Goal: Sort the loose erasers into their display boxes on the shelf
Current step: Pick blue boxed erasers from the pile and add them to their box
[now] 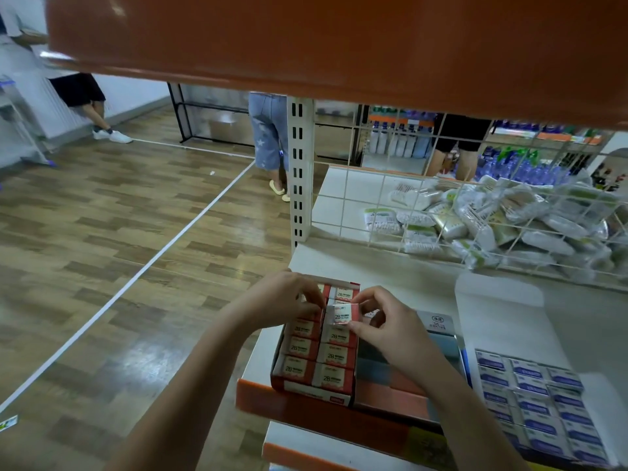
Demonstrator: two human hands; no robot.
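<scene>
Erasers (307,348) in red-and-white "2B" wrappers filled the red display box (314,394) in two columns, low in the middle of the frame, at the left end of the white shelf (339,256). We saw both hands meet over the far end of that box. The right hand (390,329) pinched one loose eraser (339,314) between thumb and curled fingers (368,299), holding it tilted just above the right column. The left hand (289,299) had its fingers curled down at the eraser's left edge, touching it; we could not tell whether they gripped it or only steadied it. Right of the red box lay a box of plain grey, dark and pink blocks (394,385), partly hidden under the right forearm. Further right, at the lower right of the frame, a blue display box (530,399) with its white lid flap (503,314) folded back held rows of blue-labelled erasers. Behind a wire grid (441,205) in the right middle of the frame, clear packets of white goods (492,222) were heaped. An orange shelf edge (339,45) crossed the top of the frame. On the wooden floor (119,232), in the upper part of the frame, the legs of three other persons showed.
</scene>
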